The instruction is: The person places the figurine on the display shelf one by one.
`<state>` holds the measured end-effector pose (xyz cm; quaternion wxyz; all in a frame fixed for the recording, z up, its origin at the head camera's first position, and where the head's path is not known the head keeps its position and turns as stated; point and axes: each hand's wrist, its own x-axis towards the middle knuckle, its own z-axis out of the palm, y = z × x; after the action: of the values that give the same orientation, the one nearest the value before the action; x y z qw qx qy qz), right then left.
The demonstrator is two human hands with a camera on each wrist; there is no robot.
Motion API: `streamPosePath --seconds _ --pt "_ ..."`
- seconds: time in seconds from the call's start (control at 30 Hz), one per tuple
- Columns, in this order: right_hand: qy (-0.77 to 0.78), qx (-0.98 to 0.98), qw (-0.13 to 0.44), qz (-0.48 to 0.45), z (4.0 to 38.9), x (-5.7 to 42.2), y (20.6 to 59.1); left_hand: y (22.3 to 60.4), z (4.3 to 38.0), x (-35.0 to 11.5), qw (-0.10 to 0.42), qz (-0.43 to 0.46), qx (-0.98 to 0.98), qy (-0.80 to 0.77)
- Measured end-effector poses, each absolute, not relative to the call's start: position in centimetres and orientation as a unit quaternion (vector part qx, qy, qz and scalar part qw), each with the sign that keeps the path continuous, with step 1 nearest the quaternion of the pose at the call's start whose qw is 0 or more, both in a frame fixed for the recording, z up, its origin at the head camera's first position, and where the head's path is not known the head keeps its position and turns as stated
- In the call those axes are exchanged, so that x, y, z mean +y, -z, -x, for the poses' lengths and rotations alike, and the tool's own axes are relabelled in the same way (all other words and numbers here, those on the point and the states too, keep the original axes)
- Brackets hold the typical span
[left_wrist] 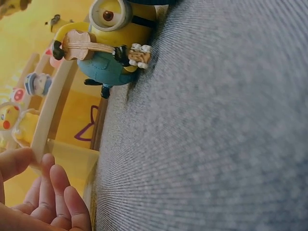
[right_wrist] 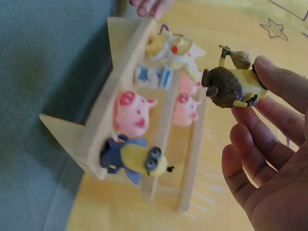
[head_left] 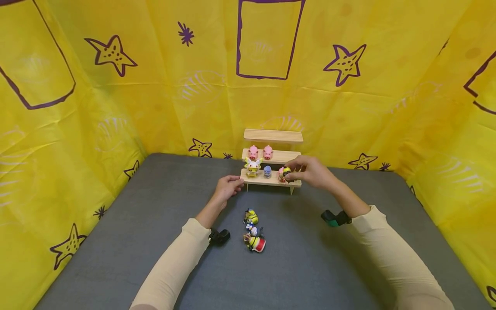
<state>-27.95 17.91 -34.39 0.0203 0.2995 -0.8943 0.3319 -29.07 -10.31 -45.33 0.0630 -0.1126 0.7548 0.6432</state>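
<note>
My right hand (head_left: 311,171) pinches a small yellow minion figurine with brown fur (right_wrist: 228,86) between thumb and fingers, in front of the right end of a wooden tiered shelf (head_left: 267,180). At the shelf's left end, my left hand (head_left: 227,188) pinches the corner of the lowest board between thumb and forefinger. Along that board stand a yellow figurine with white ears (head_left: 253,168), a small blue-and-white figurine (head_left: 267,172), a pink pig (right_wrist: 130,113) and a minion in blue (right_wrist: 139,159). Two pink pigs (head_left: 253,152) are on the middle board.
The top board (head_left: 273,136) is bare. Nearer on the grey cloth lie a minion with a small guitar (left_wrist: 106,48), a small white-and-blue figurine (head_left: 252,230) and a minion in red (head_left: 256,243). Yellow patterned cloth (head_left: 155,107) surrounds the table on three sides.
</note>
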Motion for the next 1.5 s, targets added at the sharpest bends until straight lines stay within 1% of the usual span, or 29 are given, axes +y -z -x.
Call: streamPosePath --seconds 0.57,0.83,1.07,1.3,1.5 --pt "-0.354 -0.905 0.055 -0.229 32.5 17.3 32.4 44.6 29.1 -10.2 0.064 0.121 0.746 -0.651" --pt "-0.351 -0.915 0.027 -0.196 34.3 17.2 32.4 44.7 29.2 -10.3 0.068 0.123 0.749 -0.647" --pt "-0.342 -0.924 0.007 -0.171 35.7 17.1 33.6 45.1 29.2 -10.3 0.068 0.123 0.754 -0.642" --pt "-0.346 -0.926 0.004 -0.15 36.3 17.0 34.8 45.4 29.3 -10.2 0.072 0.122 0.753 -0.642" --pt "-0.352 -0.923 0.011 -0.153 36.3 16.8 35.1 45.2 29.2 -10.3 0.07 0.12 0.753 -0.643"
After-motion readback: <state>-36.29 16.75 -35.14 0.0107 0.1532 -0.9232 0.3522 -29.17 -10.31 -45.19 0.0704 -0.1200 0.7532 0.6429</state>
